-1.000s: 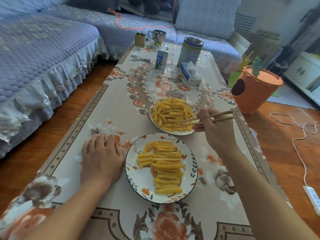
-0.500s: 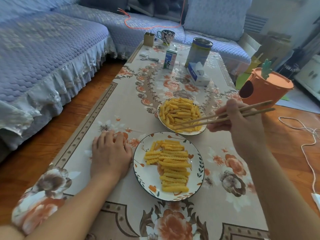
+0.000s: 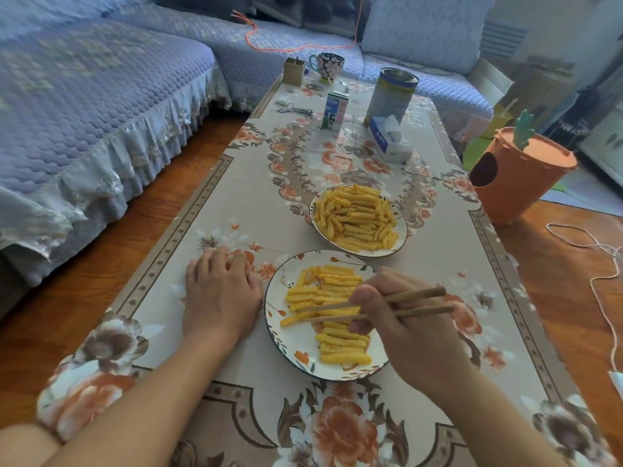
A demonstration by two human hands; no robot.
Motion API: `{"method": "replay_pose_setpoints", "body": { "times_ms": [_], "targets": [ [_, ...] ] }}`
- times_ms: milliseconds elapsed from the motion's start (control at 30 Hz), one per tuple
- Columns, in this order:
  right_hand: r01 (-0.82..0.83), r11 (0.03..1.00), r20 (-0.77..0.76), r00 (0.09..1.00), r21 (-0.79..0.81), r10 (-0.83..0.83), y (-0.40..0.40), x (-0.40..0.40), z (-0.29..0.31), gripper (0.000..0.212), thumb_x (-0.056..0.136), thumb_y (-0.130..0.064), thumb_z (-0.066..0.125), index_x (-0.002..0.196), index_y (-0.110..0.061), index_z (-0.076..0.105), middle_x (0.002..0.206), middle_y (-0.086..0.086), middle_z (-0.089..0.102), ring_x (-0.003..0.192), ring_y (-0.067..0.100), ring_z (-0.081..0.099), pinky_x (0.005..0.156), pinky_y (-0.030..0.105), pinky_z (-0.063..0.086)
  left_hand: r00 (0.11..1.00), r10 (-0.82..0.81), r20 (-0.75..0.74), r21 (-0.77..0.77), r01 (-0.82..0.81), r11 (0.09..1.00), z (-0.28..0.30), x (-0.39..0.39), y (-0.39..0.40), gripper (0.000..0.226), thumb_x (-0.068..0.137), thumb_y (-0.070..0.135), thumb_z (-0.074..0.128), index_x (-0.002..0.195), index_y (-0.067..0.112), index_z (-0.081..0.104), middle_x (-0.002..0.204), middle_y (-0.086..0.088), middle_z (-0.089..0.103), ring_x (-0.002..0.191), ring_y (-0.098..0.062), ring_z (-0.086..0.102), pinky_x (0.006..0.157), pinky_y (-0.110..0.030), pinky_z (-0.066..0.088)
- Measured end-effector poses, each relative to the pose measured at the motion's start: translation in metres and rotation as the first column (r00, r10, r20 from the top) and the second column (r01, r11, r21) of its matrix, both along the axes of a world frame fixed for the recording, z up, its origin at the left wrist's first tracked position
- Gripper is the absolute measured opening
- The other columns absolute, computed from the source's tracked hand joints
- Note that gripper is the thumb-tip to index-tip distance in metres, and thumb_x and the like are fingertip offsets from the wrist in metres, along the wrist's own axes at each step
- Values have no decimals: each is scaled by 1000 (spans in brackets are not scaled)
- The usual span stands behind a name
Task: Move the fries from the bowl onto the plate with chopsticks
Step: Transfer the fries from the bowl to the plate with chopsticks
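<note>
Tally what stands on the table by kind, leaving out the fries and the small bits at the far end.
Dishes: 2, bowl and plate
Chopsticks: 1 pair
Mug: 1
Milk carton: 1
Tin: 1
Tissue box: 1
Small brown box: 1
Total: 8

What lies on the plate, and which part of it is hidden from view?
Crinkle-cut fries lie on the plate. The right hand and its chopsticks cover the plate's right side, so what lies there cannot be seen.

chopsticks [image 3: 418,301] matt wood | plate [image 3: 296,348] glossy ceramic | fries [image 3: 357,217] ridged | table [image 3: 209,210] patterned cloth
</note>
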State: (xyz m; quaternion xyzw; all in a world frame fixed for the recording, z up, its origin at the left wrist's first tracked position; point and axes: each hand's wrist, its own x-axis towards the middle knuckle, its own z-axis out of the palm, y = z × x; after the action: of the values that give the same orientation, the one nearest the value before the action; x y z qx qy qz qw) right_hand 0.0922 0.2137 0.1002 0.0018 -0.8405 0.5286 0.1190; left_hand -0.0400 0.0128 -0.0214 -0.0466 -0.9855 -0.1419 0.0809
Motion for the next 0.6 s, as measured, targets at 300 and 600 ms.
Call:
{"method": "replay_pose_setpoints", "body": {
  "times_ms": [300,600],
  "targets": [
    [91,992,-83,992,-90,-99,14,-1,23,22,90,-25,63,81,-6,71,67,9,71,54,20,73,50,25,57,1000,-7,-7,0,7,1000,0,0,-1,39,98,33,47,131,17,61,143,-15,54,138,-35,42,120,-52,28],
    [329,928,-93,933,-172,-348,71,-46,32,35,106,-25,50,84,-4,67,65,17,70,53,29,71,54,40,63,1000,-7,-8,-1,7,1000,0,0,0,38,98,33,48,131,18,61,143,-15,55,138,-34,42,119,-52,28]
  ]
}}
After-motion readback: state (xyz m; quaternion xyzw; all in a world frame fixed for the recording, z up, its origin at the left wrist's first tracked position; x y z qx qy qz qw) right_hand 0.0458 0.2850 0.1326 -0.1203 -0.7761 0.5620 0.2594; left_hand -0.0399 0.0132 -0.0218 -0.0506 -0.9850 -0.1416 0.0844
